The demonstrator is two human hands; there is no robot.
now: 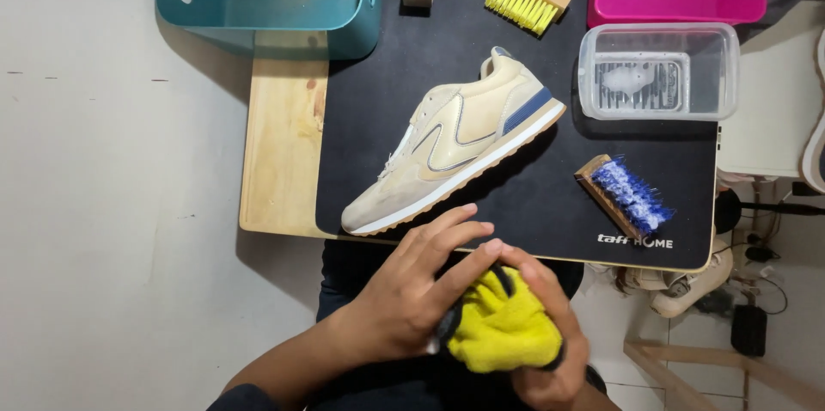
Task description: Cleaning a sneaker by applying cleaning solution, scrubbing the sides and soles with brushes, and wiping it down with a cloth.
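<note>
I see both hands just below the cream sneaker (455, 149): left hand (412, 291) fingers and right hand (550, 351) fingers wrapped around a yellow microfibre cloth (503, 329), off the tabletop (284, 136) edge

**One head camera, looking straight down**

I have a single view, worn on the head and aimed almost vertically at the black mat (533, 205) on the wooden board (279, 144). It sits fairly close: the board fills mid-frame, my hands crowd the bottom edge, floor runs down the left. No second view overlaps it.
</note>
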